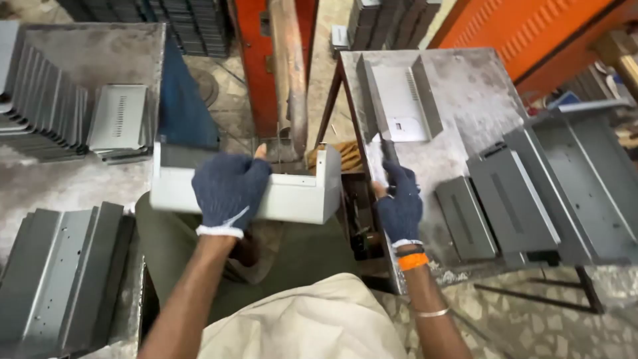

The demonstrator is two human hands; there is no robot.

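- Two gloved hands work at a metal shop bench.
- The left hand [229,189] grips the front wall of a bent grey tray [292,196], fingers curled over its rim, holding it up in the gap between two tabletops.
- The right hand [399,203] is closed on the near end of a channel [399,100] lying on the right tabletop [478,86].
- Flat grey panels [512,199] lie just right of that hand.
- More panels are stacked [60,272] near left and in a row [40,106] far left.
- An orange machine post [279,66] stands beyond the tray.
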